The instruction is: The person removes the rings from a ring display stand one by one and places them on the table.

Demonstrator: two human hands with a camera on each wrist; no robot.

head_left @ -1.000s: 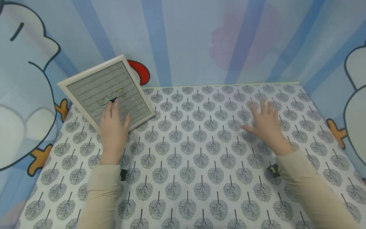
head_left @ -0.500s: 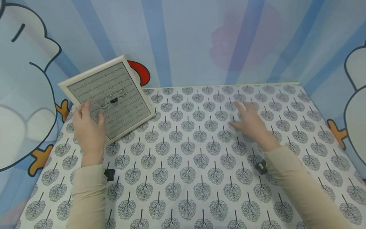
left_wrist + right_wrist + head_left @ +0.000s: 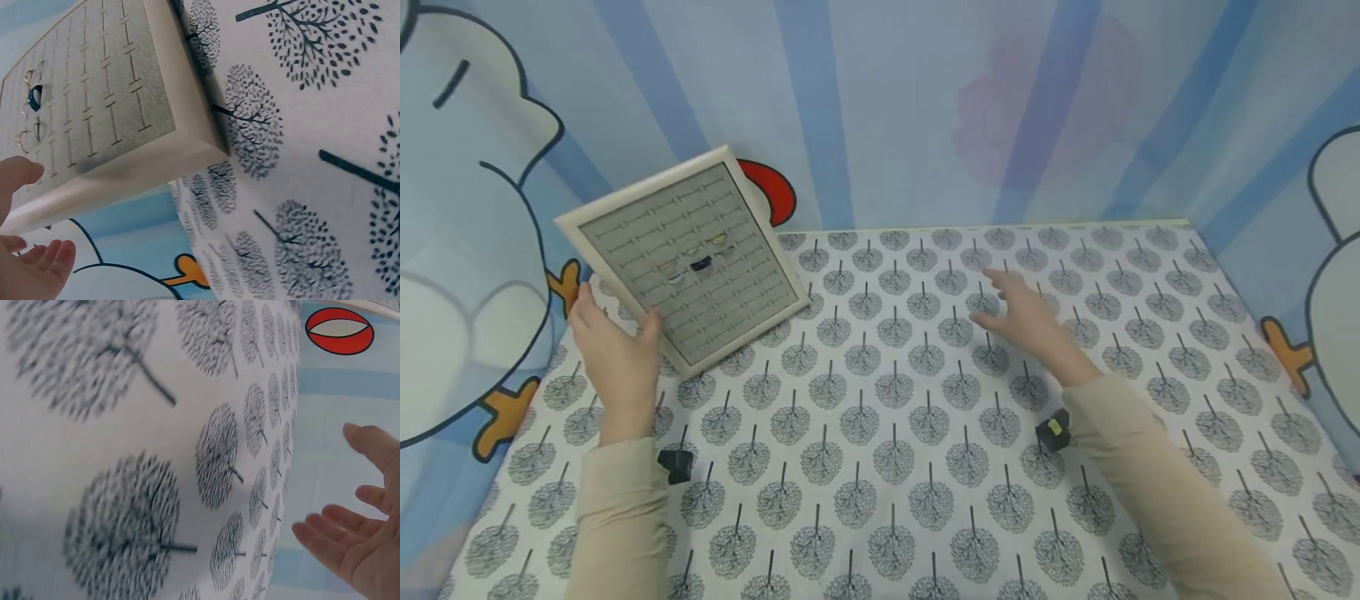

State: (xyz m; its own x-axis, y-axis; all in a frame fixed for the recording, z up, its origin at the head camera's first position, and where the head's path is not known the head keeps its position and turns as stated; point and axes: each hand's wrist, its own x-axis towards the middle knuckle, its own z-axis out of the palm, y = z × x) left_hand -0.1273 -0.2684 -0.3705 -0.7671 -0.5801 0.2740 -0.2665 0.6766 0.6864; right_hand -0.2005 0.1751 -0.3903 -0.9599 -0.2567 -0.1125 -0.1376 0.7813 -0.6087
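Observation:
A ring display tray (image 3: 722, 321) with a pale frame and grey slotted padding stands tilted at the back left. Several rings sit in its slots, among them a dark blue ring (image 3: 35, 97) and gold-coloured ones. My left hand (image 3: 619, 360) is at the tray's lower left edge. In the left wrist view its thumb (image 3: 22, 172) lies in front of the frame and its fingers (image 3: 57, 257) are beyond the edge, spread apart from the thumb; firm contact cannot be made out. My right hand (image 3: 1030, 321) hovers over the right of the table with fingers extended, holding nothing.
A white cloth with dark tree prints (image 3: 891, 392) covers the table. Behind it hangs a blue striped backdrop (image 3: 910, 108) with cartoon figures. Each wrist carries a small black device, such as the right wrist's camera (image 3: 1052, 430).
My left hand has moved left and down from in front of the rings to the tray's left edge. My right hand has drifted left. The tray has stayed nearly in place.

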